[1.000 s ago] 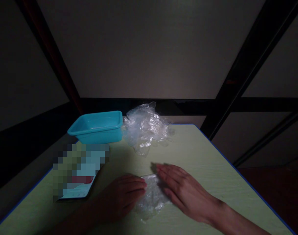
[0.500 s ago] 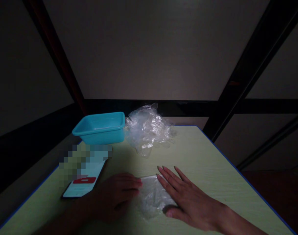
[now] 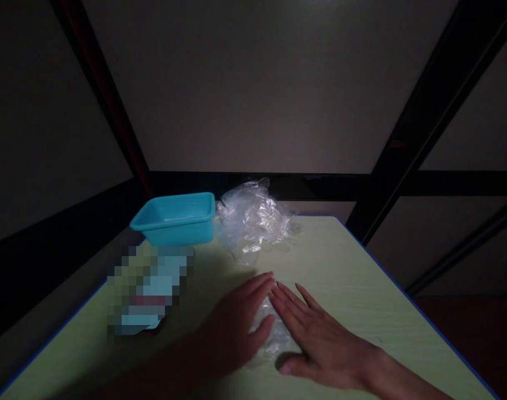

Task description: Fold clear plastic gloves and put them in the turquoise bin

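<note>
Flat on the table lies a folded piece of thin clear plastic [image 3: 274, 336], apparently a disposable glove, partly hidden by both hands. My right hand [image 3: 320, 341] rests on its right side, fingers stretched forward and thumb out to the side. Over its left part is my left hand [image 3: 239, 322], with the fingers extended and the thumb apart; its fingertips are close to those of the right hand at the far edge of the plastic. Neither hand grips anything. Beyond them sits a crumpled pile of clear plastic gloves [image 3: 253, 219].
A blue plastic basin [image 3: 180, 233] stands at the back left, beside the glove pile. In front of it lies a phone [image 3: 153, 322], largely blurred by pixelation. The pale table [image 3: 361, 289] has a blue edge, and a wall [image 3: 253, 100] rises behind it.
My left hand has moved right and forward over the plastic, covering more of it, and its thumb now stands apart. The right hand has stayed nearly in place.
</note>
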A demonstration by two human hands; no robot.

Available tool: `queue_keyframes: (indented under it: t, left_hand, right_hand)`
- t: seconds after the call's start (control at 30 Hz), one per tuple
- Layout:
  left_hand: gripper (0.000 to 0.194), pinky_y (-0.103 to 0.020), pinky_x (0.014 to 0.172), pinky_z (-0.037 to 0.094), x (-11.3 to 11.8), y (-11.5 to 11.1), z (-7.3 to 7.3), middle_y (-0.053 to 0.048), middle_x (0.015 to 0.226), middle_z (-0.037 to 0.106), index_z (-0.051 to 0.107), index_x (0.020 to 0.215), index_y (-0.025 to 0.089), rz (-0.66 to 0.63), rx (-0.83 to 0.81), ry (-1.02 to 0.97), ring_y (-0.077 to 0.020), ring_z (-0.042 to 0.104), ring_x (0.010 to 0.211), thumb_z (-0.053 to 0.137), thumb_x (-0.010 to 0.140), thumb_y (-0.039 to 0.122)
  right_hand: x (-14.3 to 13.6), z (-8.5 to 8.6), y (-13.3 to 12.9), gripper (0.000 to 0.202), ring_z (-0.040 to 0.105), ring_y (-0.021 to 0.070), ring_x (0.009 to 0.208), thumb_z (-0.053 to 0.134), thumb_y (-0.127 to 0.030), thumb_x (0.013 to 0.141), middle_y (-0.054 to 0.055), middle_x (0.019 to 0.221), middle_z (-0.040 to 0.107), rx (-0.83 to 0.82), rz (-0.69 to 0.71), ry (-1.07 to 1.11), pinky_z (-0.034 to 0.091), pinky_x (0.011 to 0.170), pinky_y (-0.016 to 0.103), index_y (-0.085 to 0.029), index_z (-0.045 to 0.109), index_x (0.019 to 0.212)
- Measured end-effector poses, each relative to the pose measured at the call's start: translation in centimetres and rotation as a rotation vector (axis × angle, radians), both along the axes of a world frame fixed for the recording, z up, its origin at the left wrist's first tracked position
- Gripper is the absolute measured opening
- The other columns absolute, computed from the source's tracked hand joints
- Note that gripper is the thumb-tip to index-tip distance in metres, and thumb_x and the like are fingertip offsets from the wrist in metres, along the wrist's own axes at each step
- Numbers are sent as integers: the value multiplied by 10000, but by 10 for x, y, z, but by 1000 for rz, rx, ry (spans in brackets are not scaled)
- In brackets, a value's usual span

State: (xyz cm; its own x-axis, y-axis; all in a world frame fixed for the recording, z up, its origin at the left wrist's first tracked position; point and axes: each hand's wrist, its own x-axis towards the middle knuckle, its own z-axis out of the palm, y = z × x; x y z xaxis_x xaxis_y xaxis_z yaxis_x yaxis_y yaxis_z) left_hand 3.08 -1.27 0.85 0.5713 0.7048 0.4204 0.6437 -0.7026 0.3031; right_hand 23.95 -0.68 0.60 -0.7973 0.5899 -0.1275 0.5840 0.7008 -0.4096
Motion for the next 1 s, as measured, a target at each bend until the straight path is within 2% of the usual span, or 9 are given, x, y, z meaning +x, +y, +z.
queue_keyframes:
  t: [0.13, 0.27, 0.4, 0.5, 0.73, 1.0]
  left_hand:
    - [523, -403, 1037, 374, 44, -7, -10, -174, 1437, 315, 349, 1355, 56, 50, -119, 135, -264, 312, 1314, 442, 894, 286]
    - [507, -411, 1062, 328, 55, -11, -26, -183, 1447, 281, 346, 1354, 34, 77, -91, 223, -275, 245, 1338, 357, 940, 327]
    - [541, -407, 1069, 307, 51, -13, -41, -182, 1466, 236, 262, 1389, 32, 111, -18, 224, -269, 191, 1356, 346, 948, 334]
    - [605, -413, 1065, 300, 45, -14, -46, -210, 1466, 214, 224, 1393, 8, 122, 6, 236, -287, 175, 1358, 380, 932, 368]
    - [729, -418, 1069, 284, 28, -18, -40, -224, 1461, 217, 208, 1392, 3, 107, -53, 281, -299, 195, 1352, 491, 864, 419]
    - [736, -463, 1043, 322, 10, -19, -47, -222, 1449, 257, 213, 1396, 44, 107, -42, 251, -316, 251, 1333, 548, 831, 376]
  right_hand:
    - [-1, 0, 0, 880, 45, 279, 1379, 441, -645, 801, 155, 1499, 107, 16, 4, 9, 9, 1102, 534, -142, 115, 1444]
    - [-1, -4, -1, 772, 92, 276, 1378, 449, -563, 840, 134, 1503, 136, 38, 6, 11, 15, 1099, 538, -191, 145, 1443]
    - [0, -6, -1, 775, 115, 271, 1376, 512, -503, 822, 117, 1496, 199, 80, 4, 21, 14, 1102, 528, -209, 154, 1444]
    - [-1, -5, -2, 831, 105, 271, 1377, 530, -510, 804, 128, 1495, 196, 78, -11, 22, 25, 1105, 522, -180, 122, 1449]
    - [-1, -4, 1, 907, 13, 286, 1376, 431, -625, 816, 175, 1493, 39, 29, 15, -33, 19, 1104, 527, -78, 58, 1435]
    - [-2, 1, 0, 913, 13, 291, 1371, 427, -639, 812, 177, 1484, 25, -6, -5, -59, 26, 1102, 533, -85, 50, 1431]
